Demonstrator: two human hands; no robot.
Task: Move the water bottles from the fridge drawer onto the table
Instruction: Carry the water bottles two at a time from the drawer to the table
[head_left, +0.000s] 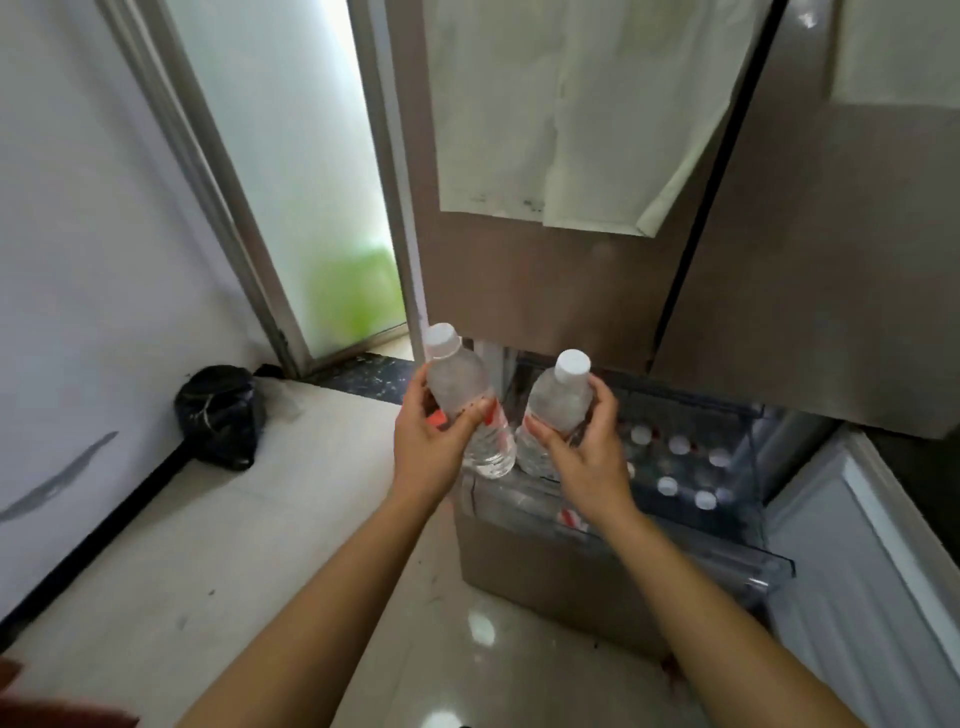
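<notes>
The left hand (431, 447) is gripping a clear plastic white-capped water bottle (457, 389) around its middle, and the right hand (589, 462) is gripping a second matching bottle (558, 400), both above the open transparent fridge drawer (727, 545). Fogged and seemingly full, they are likely feeling heavy and slick.

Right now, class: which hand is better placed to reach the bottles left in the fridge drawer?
The right hand: it hangs nearer the capped bottles in the fridge drawer; the left hand is further off. Both grip water bottles, though.
</notes>
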